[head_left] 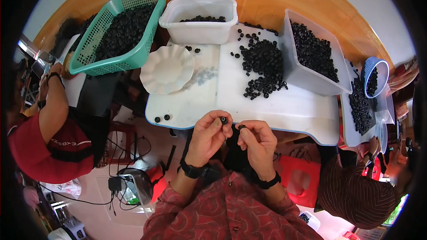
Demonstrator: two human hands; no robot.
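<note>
My left hand (207,137) pinches a small round black part with a hole (223,120) between thumb and forefinger, just past the table's near edge. Close beside it on the right, my right hand (259,144) has thumb and forefinger closed on a smaller dark piece (242,127), mostly covered by the fingertips; its kind I cannot make out. The two pieces are apart. Beyond my hands, a heap of small black parts (262,60) lies on the white table (249,113). Two loose black round parts (167,117) sit at its near left edge.
A wavy-rimmed white dish (167,69) stands at the left, near a green basket (129,62) of black parts. Behind are a white tub (200,33) and, rightward, a translucent bin (311,79) of parts. People sit on either side; a red stool (299,182) is near my right.
</note>
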